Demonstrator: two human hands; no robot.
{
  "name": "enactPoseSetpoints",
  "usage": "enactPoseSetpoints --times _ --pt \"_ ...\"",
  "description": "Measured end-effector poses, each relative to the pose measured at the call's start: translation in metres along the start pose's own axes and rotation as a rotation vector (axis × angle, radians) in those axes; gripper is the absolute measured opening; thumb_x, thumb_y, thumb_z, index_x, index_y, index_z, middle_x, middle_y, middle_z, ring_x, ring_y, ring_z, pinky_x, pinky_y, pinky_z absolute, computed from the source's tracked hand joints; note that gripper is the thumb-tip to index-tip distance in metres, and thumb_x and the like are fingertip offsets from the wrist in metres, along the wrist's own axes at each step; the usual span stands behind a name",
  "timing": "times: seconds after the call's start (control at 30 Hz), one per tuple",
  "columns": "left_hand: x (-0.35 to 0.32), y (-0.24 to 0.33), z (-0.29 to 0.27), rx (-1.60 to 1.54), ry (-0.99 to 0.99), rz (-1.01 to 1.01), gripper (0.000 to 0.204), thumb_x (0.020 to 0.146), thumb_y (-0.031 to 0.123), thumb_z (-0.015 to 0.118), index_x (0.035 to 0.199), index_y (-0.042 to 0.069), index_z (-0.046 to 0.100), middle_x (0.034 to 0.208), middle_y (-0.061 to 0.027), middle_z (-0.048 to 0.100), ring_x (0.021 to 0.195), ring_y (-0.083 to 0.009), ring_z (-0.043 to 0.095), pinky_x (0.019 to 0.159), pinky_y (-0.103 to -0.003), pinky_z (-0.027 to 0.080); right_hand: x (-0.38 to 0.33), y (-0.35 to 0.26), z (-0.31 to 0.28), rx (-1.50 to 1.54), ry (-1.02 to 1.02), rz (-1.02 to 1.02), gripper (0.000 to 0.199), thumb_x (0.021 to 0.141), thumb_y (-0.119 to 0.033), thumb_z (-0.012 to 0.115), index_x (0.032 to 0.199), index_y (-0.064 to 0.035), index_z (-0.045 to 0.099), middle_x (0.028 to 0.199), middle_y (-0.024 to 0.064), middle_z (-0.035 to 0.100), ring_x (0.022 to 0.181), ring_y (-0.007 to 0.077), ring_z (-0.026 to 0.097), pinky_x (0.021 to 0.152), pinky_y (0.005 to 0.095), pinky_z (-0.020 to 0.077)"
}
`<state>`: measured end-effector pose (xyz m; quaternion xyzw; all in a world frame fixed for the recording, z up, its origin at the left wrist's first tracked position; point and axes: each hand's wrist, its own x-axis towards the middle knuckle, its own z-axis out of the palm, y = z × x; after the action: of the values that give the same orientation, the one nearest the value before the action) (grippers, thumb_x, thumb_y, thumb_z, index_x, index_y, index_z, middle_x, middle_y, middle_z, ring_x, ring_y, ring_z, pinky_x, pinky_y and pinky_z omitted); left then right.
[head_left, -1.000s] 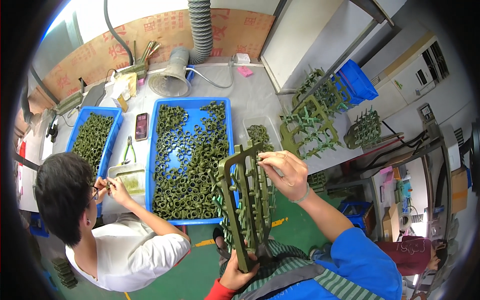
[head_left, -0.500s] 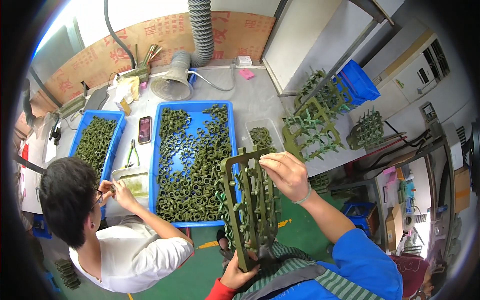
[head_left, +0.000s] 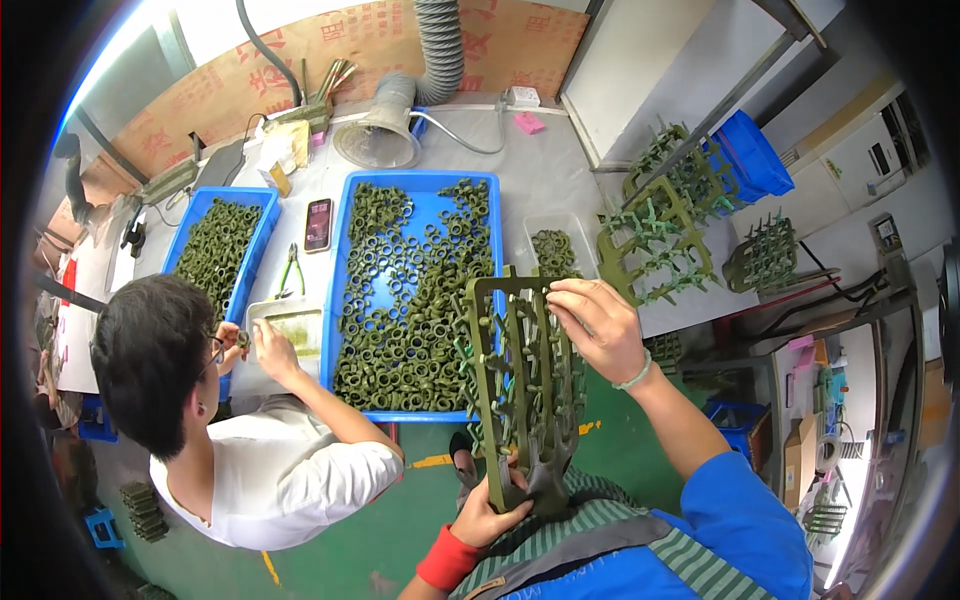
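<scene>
Upright in front of me stands a dark green rack [head_left: 489, 390], a frame with long bars and many small pegs along them. My left hand [head_left: 487, 513], a red band at its wrist, is closed round the rack's lower end. At the upper right corner, the fingers of my right hand [head_left: 606, 326] are pinched together against the rack; whatever lies between the fingertips is hidden. Behind the rack, a large blue tray [head_left: 494, 225] holds many green rings [head_left: 405, 350]. Beside it sits a small clear tub [head_left: 575, 228] of similar rings.
At my left, a co-worker in white [head_left: 270, 480] handles a small piece over a white tray [head_left: 255, 312]. Near there are pliers [head_left: 290, 268], a phone [head_left: 317, 226] and another blue tray [head_left: 268, 215]. More green racks [head_left: 655, 240] stand at the right; a duct hood [head_left: 378, 135] is behind.
My view has shifted, so the scene appears farther right and higher. Both my hands remain at the rack. The co-worker's hands have come apart.
</scene>
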<state>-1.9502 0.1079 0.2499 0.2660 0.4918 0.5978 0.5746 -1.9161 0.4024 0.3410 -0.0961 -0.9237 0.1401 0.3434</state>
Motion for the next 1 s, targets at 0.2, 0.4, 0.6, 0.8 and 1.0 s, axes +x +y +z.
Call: enactPoseSetpoints --times 0.2,0.4,0.6,0.8,1.0 --pt "0.001 -0.005 -0.001 -0.050 -0.006 0.005 0.070 0.080 0.001 0.073 0.141 -0.002 0.038 0.106 -0.0013 0.052 0.099 -0.0104 0.051 0.090 -0.025 0.041 -0.005 -0.007 -0.004 0.026 -0.020 -0.015 0.018 0.080 0.000 0.071 0.098 -0.0018 0.067 0.099 0.0099 0.068 0.085 0.0271 0.065 0.076 0.0354 0.0529" --pt "0.003 -0.006 0.000 -0.070 0.002 0.005 0.069 0.080 0.002 0.073 0.139 -0.002 0.039 0.105 -0.0005 0.052 0.097 -0.0099 0.049 0.089 -0.025 0.040 -0.016 -0.014 -0.010 0.027 -0.042 -0.006 0.018 0.080 0.000 0.072 0.097 -0.0016 0.067 0.097 0.0097 0.068 0.085 0.0267 0.065 0.076 0.0355 0.0532" --pt "0.007 -0.017 -0.002 -0.162 -0.002 0.034 0.041 0.078 0.003 0.074 0.114 0.005 0.054 0.125 -0.0050 0.050 0.106 -0.0134 0.049 0.093 -0.029 0.039 -0.022 -0.024 -0.018 0.036 -0.062 -0.016 0.019 0.078 0.000 0.073 0.096 -0.0013 0.068 0.095 0.0098 0.068 0.083 0.0272 0.066 0.073 0.0346 0.0539" --pt "0.008 -0.008 0.000 -0.358 0.021 -0.059 0.035 0.074 -0.005 0.073 0.099 0.009 0.052 0.143 -0.0167 0.041 0.126 -0.0258 0.047 0.105 -0.039 0.036 -0.048 -0.039 -0.033 0.097 -0.101 0.011 0.018 0.076 -0.002 0.076 0.092 -0.0014 0.068 0.083 0.0091 0.067 0.071 0.0253 0.064 0.063 0.0335 0.0523" --pt "0.009 -0.003 0.003 -0.357 0.028 -0.025 0.036 0.074 -0.005 0.074 0.099 0.009 0.052 0.145 -0.0160 0.039 0.127 -0.0252 0.045 0.106 -0.039 0.035 -0.089 -0.064 -0.053 0.185 -0.345 0.028 0.022 0.075 -0.008 0.080 0.093 -0.0020 0.068 0.073 0.0070 0.063 0.063 0.0223 0.060 0.056 0.0328 0.0489"
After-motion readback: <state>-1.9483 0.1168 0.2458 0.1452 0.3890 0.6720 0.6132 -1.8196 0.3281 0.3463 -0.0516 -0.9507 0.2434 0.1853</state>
